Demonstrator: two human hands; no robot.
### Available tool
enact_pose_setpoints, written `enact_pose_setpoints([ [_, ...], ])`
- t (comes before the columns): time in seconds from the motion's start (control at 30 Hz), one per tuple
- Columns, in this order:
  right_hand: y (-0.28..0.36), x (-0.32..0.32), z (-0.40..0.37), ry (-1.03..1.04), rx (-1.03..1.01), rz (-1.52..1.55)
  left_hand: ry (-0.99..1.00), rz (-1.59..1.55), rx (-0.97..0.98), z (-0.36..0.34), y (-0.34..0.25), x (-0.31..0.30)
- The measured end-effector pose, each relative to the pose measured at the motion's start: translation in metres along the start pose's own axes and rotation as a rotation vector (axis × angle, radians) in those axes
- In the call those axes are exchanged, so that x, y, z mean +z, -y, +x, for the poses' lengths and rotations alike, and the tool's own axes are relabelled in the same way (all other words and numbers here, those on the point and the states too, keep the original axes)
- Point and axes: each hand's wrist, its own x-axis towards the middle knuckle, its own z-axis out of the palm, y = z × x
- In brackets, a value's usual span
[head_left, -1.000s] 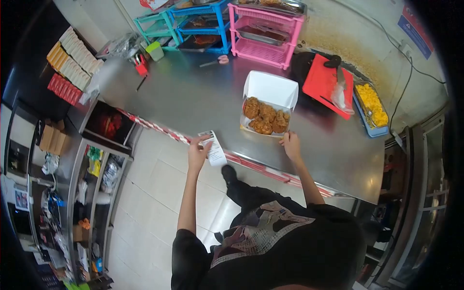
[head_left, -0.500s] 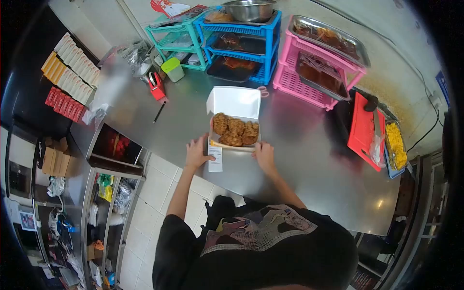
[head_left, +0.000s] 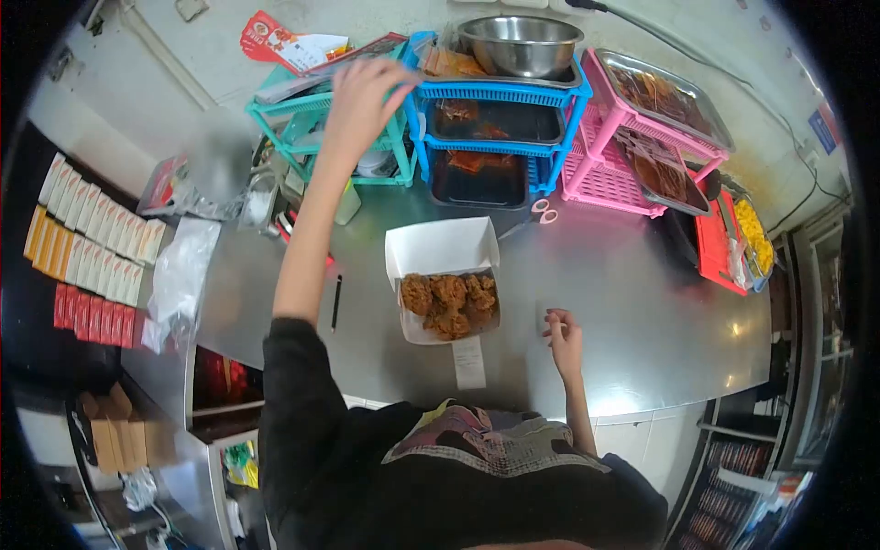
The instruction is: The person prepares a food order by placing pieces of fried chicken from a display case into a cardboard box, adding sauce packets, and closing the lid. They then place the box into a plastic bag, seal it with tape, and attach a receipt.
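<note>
My left hand [head_left: 367, 103] is stretched out above the teal rack [head_left: 401, 151], close to the blue rack [head_left: 500, 90]. Its fingers are extended and slightly blurred, with nothing visible in them. My right hand [head_left: 564, 341] hovers at the right of the takeaway box, fingers loosely curled and apart, holding nothing. The white takeaway box [head_left: 438, 246] stands on the steel table with its lid up. Several pieces of fried chicken [head_left: 449, 291] lie in it. A printed receipt [head_left: 469, 364] sticks out from the box's front edge.
Scissors [head_left: 544, 213] and a black pen [head_left: 336, 302] lie on the steel table [head_left: 642, 339]. A metal bowl [head_left: 522, 48] tops the blue rack. The pink rack [head_left: 600, 137] holds food trays. At the right are a red cutting board [head_left: 717, 247] and a yellow-food tray [head_left: 752, 236].
Both hands have left the box. My left hand has risen to the racks at the back; my right hand has moved off to the right. The view has shifted too.
</note>
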Motion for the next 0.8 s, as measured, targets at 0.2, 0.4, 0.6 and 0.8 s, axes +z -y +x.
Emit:
enact_pose_setpoints([
  [0.2, 0.042, 0.011, -0.022, -0.185, -0.016, 0.032, 0.019, 0.227, 0.326, 0.066, 0.039, 0.086],
  [0.4, 0.028, 0.0, -0.028, -0.255, 0.03, 0.063, 0.325, 0.187, 0.255, 0.075, 0.032, 0.078],
  [0.6, 0.053, -0.003, -0.005, -0.154, -0.116, 0.028, 0.126, 0.139, 0.344, 0.093, 0.029, 0.076],
  [0.8, 0.116, 0.003, 0.077, -0.111, -0.504, -0.203, 0.143, -0.016, 0.143, 0.077, -0.001, -0.027],
])
